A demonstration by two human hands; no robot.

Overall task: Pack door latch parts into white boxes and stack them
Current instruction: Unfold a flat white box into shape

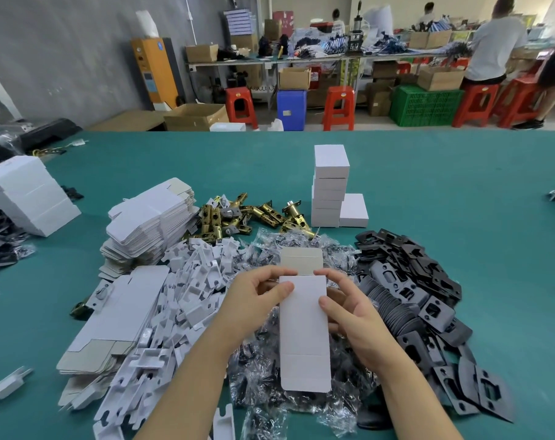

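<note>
We hold a flat white box blank [304,328] upright between our two hands, above the middle of the green worktop [460,192]. Our left hand [257,300] pinches its upper left edge, thumb lying across the white face and fingers curled behind. Our right hand [352,312] grips the right edge, thumb on the front near the side, fingers wrapped behind the card. The blank's grey top flap [301,258] stands open above our fingertips, and its lower end hangs down between our forearms.

Directly beneath the blank lies a heap of clear plastic bags [285,369] with small dark parts inside. To the left of our left hand sits a pile of white card inserts [187,300], and beyond that, stacks of unfolded box blanks [149,223]. To the right of our right hand spreads a pile of black strike plates [422,300]. Farther away, behind the bags, lie brass latch bolts [253,215], and just beside them to the right stands a stack of closed white boxes [330,185] with one lower box [354,211] touching its base.
</note>
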